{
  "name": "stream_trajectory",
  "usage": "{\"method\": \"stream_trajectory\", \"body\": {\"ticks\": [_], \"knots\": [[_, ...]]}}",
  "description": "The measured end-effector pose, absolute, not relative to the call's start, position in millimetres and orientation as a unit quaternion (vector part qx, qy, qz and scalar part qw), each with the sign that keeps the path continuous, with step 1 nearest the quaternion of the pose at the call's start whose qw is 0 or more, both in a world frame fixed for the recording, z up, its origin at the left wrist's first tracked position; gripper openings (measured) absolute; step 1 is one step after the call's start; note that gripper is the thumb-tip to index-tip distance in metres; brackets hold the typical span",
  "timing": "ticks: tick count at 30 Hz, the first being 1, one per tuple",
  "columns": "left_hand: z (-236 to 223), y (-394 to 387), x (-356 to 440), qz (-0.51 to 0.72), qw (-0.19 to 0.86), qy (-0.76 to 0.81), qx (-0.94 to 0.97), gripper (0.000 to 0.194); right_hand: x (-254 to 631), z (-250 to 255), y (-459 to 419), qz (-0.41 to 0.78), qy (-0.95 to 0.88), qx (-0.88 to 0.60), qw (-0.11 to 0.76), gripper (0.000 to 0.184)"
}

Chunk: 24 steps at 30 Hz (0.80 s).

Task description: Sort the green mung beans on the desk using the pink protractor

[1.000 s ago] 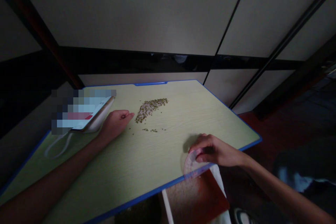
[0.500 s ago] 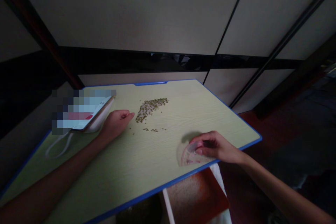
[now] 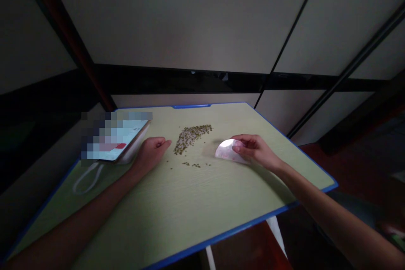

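Note:
My right hand (image 3: 253,148) pinches a clear half-round protractor (image 3: 226,152) by its right side. Light glares off the protractor's upper edge, and it is held tilted just over the table, right of the seeds. A spread of small greenish seeds (image 3: 191,136) lies mid-table, with a thin scattered line of them nearer to me. My left hand (image 3: 155,152) rests on the table as a loose fist, left of the seeds. Its fingers are curled in, and whether anything is inside cannot be seen.
A propped phone or tablet (image 3: 118,139) with a lit screen stands at the left, a white strap loop (image 3: 87,179) beside it. The table (image 3: 177,211) has a blue rim. Below its front edge is a reddish open box (image 3: 253,247). Cabinet panels (image 3: 190,21) rise behind.
My right hand has lifted the protractor away from the table's front edge and moved it farther back, nearer the seeds. The left hand stays in its fist. The camera view has shifted slightly.

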<state>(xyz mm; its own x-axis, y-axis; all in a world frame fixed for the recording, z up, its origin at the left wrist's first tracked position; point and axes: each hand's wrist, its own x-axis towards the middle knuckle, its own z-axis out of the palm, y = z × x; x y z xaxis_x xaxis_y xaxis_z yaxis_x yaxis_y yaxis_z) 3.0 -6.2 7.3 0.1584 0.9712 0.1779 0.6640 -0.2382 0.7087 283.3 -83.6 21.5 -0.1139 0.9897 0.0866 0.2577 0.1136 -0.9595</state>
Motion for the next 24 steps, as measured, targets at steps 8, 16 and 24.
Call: {"method": "stream_trajectory", "body": {"ticks": [8, 16, 24], "knots": [[6, -7, 2, 0.318, 0.255, 0.577, 0.708, 0.033, 275, 4, 6, 0.357, -0.538, -0.555, 0.525, 0.037], [8, -9, 3, 0.315, 0.276, 0.589, 0.691, 0.033, 304, -10, 22, 0.286, -0.539, -0.587, 0.531, 0.035], [11, -10, 4, 0.294, 0.278, 0.608, 0.683, 0.032, 300, -9, 22, 0.267, -0.583, -0.593, 0.486, 0.035]]}}
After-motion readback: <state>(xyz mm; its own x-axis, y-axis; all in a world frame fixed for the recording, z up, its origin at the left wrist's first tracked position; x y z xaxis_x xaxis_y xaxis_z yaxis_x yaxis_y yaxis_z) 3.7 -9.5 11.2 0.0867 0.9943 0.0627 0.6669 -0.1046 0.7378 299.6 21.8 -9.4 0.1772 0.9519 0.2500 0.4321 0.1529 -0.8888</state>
